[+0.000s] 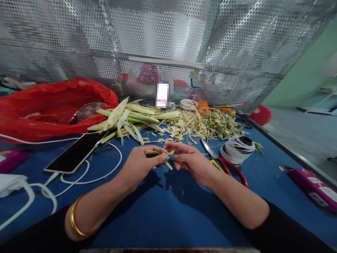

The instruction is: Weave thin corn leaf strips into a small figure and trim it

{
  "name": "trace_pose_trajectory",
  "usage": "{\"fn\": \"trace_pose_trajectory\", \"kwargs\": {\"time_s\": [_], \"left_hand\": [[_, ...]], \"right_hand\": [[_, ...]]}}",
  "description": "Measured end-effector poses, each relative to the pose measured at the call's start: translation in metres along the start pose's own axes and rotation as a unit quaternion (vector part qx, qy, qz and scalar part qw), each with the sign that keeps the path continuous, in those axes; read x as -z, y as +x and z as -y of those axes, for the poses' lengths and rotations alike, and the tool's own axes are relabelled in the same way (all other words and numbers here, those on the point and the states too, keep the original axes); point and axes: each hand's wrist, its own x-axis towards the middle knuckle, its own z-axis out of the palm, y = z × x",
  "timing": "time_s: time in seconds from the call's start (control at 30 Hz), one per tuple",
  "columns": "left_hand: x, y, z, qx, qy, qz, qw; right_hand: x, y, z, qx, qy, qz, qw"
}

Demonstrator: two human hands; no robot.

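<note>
My left hand is closed, its thumb and fingers pinching narrow pale-green corn husk strips over the middle of the blue table. Facing it, my right hand has loosely bent fingers set apart, with the fingertips close to the strips' free ends; whether they touch is hard to make out. Behind my hands lies a pile of long corn husks. Scissors with red and yellow handles lie beyond my right hand, next to a cone of white thread.
Husk scraps and small tied-looking bundles are heaped at the back right. A red plastic bag stands at the left, near a phone and white cables. A purple power strip sits at the right. A perforated metal panel borders the back.
</note>
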Motion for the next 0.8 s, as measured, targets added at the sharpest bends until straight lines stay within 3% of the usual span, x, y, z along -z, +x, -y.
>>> {"fn": "trace_pose_trajectory", "kwargs": {"time_s": [0.1,0.27,0.37,0.47,0.6,0.7,0.8], "left_hand": [[0.0015,0.0010,0.0020,0.032,-0.059,0.009,0.998],[0.0022,0.0033,0.0045,0.062,-0.108,-0.008,0.992],[0.0029,0.0052,0.0071,0.070,-0.132,-0.010,0.989],[0.0036,0.0063,0.0086,0.081,-0.158,-0.011,0.984],[0.0039,0.0058,0.0062,0.107,-0.212,-0.013,0.971],[0.0042,0.0039,0.0024,0.147,-0.268,0.000,0.952],[0.0054,0.0016,0.0003,0.191,-0.307,0.027,0.932]], "right_hand": [[-0.0038,0.0004,-0.0052,0.015,-0.075,0.045,0.996],[-0.0059,-0.0002,-0.0080,0.114,-0.282,-0.014,0.953],[-0.0065,-0.0029,-0.0053,0.152,-0.343,-0.018,0.927],[-0.0076,-0.0057,-0.0029,0.160,-0.318,-0.009,0.935],[-0.0078,-0.0056,-0.0019,0.125,-0.209,-0.024,0.970],[-0.0078,-0.0034,-0.0012,0.133,-0.169,-0.069,0.974],[-0.0099,-0.0023,-0.0019,0.131,-0.166,-0.042,0.976]]}}
